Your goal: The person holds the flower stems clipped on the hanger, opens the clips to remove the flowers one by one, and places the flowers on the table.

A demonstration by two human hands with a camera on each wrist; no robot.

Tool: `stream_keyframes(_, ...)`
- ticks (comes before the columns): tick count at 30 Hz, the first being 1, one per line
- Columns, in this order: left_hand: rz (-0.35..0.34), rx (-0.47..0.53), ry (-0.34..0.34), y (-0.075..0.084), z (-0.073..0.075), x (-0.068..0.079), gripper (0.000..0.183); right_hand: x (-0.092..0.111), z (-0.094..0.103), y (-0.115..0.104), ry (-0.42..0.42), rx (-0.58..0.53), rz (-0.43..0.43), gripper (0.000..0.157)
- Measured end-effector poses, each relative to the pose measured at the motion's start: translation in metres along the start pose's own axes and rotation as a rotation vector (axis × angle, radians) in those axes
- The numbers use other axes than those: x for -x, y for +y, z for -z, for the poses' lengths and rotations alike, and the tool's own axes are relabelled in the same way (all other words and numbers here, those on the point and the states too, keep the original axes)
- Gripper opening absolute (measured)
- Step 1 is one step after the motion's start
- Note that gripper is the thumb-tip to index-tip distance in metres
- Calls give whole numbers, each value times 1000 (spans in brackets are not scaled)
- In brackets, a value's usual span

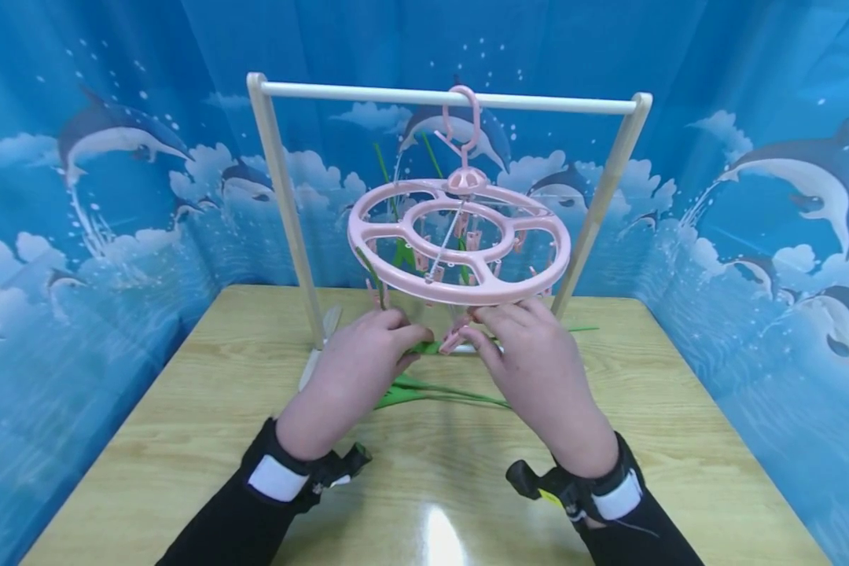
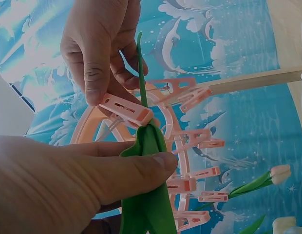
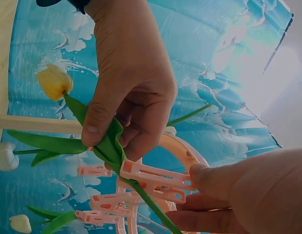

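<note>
My left hand (image 1: pixel 368 346) pinches the green leaves and stem of a yellow artificial tulip (image 3: pixel 54 82) between thumb and fingers. In the right wrist view its bloom points away to the upper left. With my right hand (image 1: pixel 538 354) I grip the handle end of a pink clothespin (image 3: pixel 153 175), whose tip overlaps the stem just beside the leaves. That peg belongs to a round pink drying hanger (image 1: pixel 460 295), tilted above both hands. Several more pink clothespins (image 2: pixel 204 171) dangle from its rings, and a pink-white tulip (image 2: pixel 280 174) is clipped in one.
The hanger's hook (image 1: pixel 464 118) hangs on the white bar (image 1: pixel 368 93) of a wooden stand (image 1: pixel 601 200). Green stems and leaves (image 1: pixel 431 391) lie on the wooden table (image 1: pixel 184 448) below the hands. A dolphin-print curtain (image 1: pixel 764 71) encloses the table's back and sides.
</note>
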State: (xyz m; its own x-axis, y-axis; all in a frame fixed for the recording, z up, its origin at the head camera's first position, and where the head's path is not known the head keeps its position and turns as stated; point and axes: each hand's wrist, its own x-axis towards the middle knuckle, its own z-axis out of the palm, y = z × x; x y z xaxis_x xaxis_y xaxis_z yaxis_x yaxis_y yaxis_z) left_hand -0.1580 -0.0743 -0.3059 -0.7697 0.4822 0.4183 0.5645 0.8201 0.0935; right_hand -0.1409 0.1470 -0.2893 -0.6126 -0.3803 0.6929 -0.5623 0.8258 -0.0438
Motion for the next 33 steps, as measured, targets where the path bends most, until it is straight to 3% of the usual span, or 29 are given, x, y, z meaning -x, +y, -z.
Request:
stream_keyframes(6,-22,-9,24,0,0,0,32,-1,-2,-4,-16,-55,-43,18)
stream_keyframes(10,-22,-9,31,0,0,1,31,-2,-4,-7,-31,-56,-52,17)
stream_keyframes(18,-31,0,42,1,-1,0,31,-1,-11,-6,90,14,63,24)
stream_keyframes(27,-46,-9,37,2,-2,1,32,2,-17,-5,203,-14,82,19)
stream_keyframes(33,-45,-21,25,2,-2,1,33,2,-18,-5,203,-24,81,20)
